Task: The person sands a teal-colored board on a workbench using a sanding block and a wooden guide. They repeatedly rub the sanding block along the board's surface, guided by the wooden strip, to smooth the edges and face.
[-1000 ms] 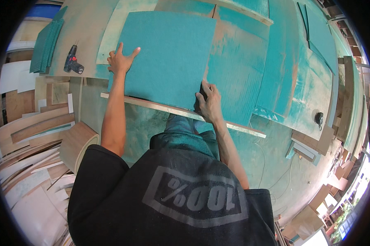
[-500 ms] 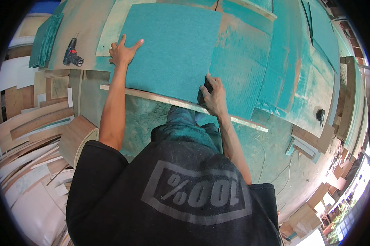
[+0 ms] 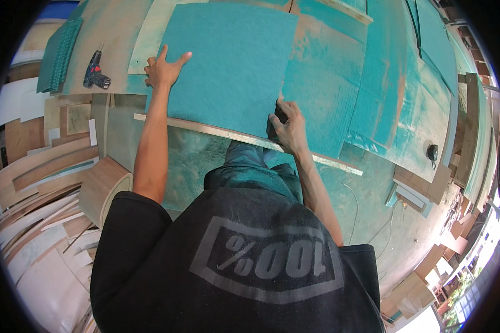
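Hardly anything has been moved since the earlier frame: the whole view has been shifted slightly, while both hands have been kept at much the same places on the teal panel [image 3: 227, 66]. It is laid flat on the bench [image 3: 119, 61], its near edge just beside the pale wooden strip [image 3: 222, 132]. At the panel's left edge the left hand [image 3: 162, 71] is set down with its grip spread wide, the thumb stretched over the top face and nothing clasped; whether any fingertips are hooked over the edge cannot be told. By the right hand [image 3: 290, 126] a dark block [image 3: 272, 131] is held in a closed grip, fingers bent round it, at the panel's right edge near the close corner; much of the block is hidden. Should the light pressure of the left hand be eased, the panel could be slid or twisted by a sideways push from the block, as no clamp can be seen on it. If the block were tilted, the edge could be worn unevenly or the corner rounded. Knuckles could also be scraped, since the right fingers are held so close to the edge.
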Demonstrator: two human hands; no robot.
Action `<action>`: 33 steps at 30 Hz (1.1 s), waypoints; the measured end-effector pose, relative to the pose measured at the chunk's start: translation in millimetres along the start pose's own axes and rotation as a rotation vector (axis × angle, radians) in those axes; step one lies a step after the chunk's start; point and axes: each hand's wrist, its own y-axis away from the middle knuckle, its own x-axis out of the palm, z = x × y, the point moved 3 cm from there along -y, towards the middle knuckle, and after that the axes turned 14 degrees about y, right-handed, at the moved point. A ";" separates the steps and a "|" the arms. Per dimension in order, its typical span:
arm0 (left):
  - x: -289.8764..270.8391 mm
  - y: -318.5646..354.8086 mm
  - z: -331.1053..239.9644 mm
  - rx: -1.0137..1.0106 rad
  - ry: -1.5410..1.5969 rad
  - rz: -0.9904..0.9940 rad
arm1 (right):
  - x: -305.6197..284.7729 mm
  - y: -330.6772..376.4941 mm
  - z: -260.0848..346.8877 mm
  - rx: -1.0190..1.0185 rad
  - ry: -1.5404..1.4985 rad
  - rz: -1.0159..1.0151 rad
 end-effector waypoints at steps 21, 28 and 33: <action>42.0 128.9 -121.9 0.688 -0.237 0.529 | -32.4 96.3 6.6 -0.248 0.648 -0.068; 42.9 104.5 -151.9 0.652 -0.226 0.561 | -34.6 66.3 1.6 -0.230 0.575 -0.175; 53.2 77.0 -171.0 0.690 -0.175 0.513 | -41.6 31.5 -1.8 -0.193 0.544 -0.205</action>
